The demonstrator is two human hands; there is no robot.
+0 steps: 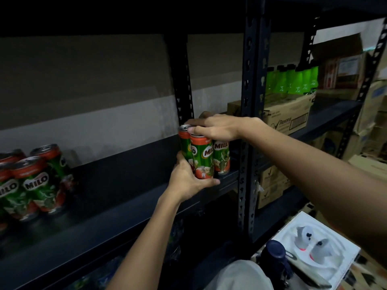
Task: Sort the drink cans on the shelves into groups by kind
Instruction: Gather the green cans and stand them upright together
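Lower right: white box [326, 256], contents unclear. Centre: left hand [184, 181] grips cans [204, 153] from below; right hand [215, 128] clasps their tops, hiding the lids. More cans [31, 181] at left edge of shelf [125, 195], partly cut off. Cartons [289, 116] behind post [249, 122].

Both hands hold a cluster of three Milo cans [204, 156] at the dark shelf's [117, 197] right end, left hand [188, 178] cupping beneath, right hand [215, 127] gripping the tops, more Milo cans [31, 183] standing far left.
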